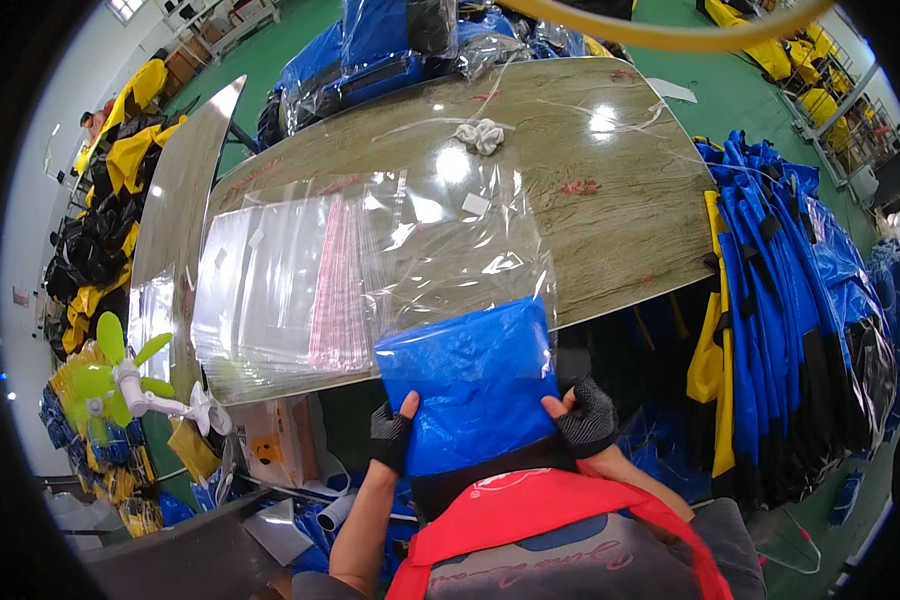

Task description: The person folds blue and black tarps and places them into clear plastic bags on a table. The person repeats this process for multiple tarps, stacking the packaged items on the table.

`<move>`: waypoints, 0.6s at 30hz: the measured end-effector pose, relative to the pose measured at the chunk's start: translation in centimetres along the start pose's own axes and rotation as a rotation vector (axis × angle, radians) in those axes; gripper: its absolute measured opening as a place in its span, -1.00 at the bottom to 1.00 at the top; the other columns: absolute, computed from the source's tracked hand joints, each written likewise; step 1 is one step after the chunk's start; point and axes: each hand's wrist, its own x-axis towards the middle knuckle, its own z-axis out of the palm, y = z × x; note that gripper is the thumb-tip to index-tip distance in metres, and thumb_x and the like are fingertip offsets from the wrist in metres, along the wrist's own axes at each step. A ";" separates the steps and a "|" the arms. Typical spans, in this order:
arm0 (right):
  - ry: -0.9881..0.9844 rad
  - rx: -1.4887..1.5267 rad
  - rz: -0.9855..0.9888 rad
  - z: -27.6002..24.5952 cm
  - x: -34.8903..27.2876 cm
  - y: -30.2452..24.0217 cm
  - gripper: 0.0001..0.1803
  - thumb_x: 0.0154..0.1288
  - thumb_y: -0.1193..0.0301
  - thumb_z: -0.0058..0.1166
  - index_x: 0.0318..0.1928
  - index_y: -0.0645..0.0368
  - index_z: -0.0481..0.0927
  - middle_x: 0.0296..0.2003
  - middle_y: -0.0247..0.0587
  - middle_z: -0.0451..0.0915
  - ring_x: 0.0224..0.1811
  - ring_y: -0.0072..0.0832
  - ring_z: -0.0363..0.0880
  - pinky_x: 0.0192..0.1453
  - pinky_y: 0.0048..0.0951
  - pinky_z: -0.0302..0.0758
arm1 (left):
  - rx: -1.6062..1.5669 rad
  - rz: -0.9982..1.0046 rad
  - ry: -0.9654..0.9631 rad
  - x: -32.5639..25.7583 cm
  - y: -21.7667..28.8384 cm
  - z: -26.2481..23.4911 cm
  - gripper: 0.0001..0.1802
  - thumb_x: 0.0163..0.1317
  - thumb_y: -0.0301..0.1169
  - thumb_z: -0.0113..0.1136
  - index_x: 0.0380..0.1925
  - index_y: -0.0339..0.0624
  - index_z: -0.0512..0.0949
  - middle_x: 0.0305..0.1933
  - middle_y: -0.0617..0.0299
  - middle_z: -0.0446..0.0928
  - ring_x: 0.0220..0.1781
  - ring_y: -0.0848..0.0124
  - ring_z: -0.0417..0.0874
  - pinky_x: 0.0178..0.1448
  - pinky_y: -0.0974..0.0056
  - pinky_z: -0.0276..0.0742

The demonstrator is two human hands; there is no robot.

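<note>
Clear bags (260, 300), maybe cloth (481, 136), on table (630, 240)

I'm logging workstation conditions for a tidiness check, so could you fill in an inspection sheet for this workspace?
Surface: glossy wood-grain tabletop with bright reflections and red marks.
Job's things: folded blue piece at the near edge, a clear plastic bag at its upper end; stack of clear bags to the left.
Clutter: crumpled white bundle toward the far side.
Hands: left hand and right hand grip opposite sides of the blue piece; both wear gloves leaving fingertips bare.
Cables: none clearly made out.
Surroundings: green floor; green-bladed fan at left; blue hanging pieces at right.
</note>
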 end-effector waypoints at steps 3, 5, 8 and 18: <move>-0.031 0.074 -0.006 -2.8 2.5 2.7 -0.49 0.06 0.01 0.36 -0.33 0.21 0.50 -0.51 -0.17 0.55 -0.41 -0.43 0.56 -0.25 -0.38 0.50 | 0.159 -0.046 -0.175 0.2 0.1 -0.3 -0.29 0.26 0.10 0.14 0.19 -0.27 0.42 0.06 0.08 0.56 0.06 0.30 0.57 0.15 0.20 0.50; 0.124 0.233 -0.191 -3.1 5.4 4.1 -0.49 0.14 -0.01 0.27 -0.21 0.20 0.55 -0.37 -0.09 0.59 -0.25 -0.44 0.58 -0.11 -0.41 0.51 | 0.145 0.178 -0.321 -0.1 2.2 0.1 -0.19 0.28 0.24 -0.02 0.21 -0.27 0.40 0.09 0.07 0.55 0.08 0.32 0.57 0.16 0.20 0.49; -0.257 0.529 0.086 -2.2 8.2 -0.2 -0.47 0.28 0.06 0.17 0.01 0.27 0.57 -0.15 -0.18 0.64 -0.12 -0.47 0.57 0.01 -0.42 0.50 | -0.144 -0.064 -0.223 3.0 2.5 -1.0 -0.28 0.27 0.23 0.03 0.05 -0.24 0.50 -0.08 0.13 0.60 -0.09 0.40 0.61 0.03 0.26 0.55; -0.517 0.367 -0.144 -3.5 1.1 4.8 -0.17 0.31 -0.03 0.08 0.39 0.23 0.17 0.32 0.00 0.29 0.35 -0.21 0.26 0.42 -0.22 0.18 | 0.418 0.368 -0.365 -1.8 -1.9 -3.8 -0.51 0.39 -0.05 0.00 0.09 -0.22 0.46 0.00 0.17 0.55 0.02 0.39 0.53 0.17 0.20 0.43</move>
